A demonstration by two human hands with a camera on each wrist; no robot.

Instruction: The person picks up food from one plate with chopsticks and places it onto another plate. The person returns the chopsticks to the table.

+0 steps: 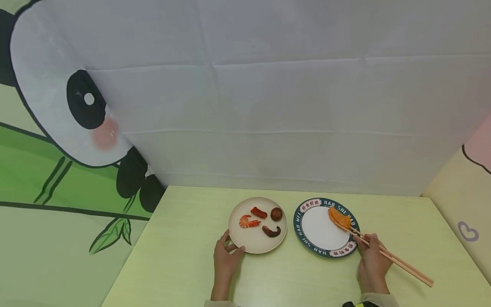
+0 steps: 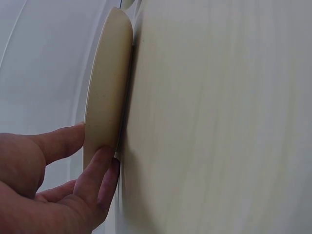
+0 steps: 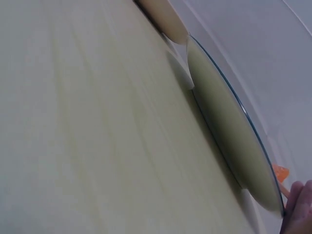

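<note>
My left hand [image 1: 226, 261] grips the near left rim of a beige plate [image 1: 256, 245]; in the left wrist view its fingers hold the plate's edge [image 2: 105, 83]. On this plate lie a cooked shrimp [image 1: 248, 221], a reddish-brown strip [image 1: 259, 212], a round brown mushroom cap [image 1: 276, 214] and a dark curved piece [image 1: 271, 231]. A white plate with a dark patterned rim [image 1: 322, 230] stands to its right. My right hand [image 1: 374, 261] holds wooden chopsticks [image 1: 408, 267]. Their tips are at an orange piece of food [image 1: 339, 218] over that plate's right side; whether it touches the plate cannot be told.
Both plates stand on a pale yellow-green table [image 1: 172, 256], near its far edge. A whitish cloth wall [image 1: 268, 106] rises behind it. On the left is a wall with a cartoon panda [image 1: 50, 85], and a cream wall [image 1: 468, 204] borders the right.
</note>
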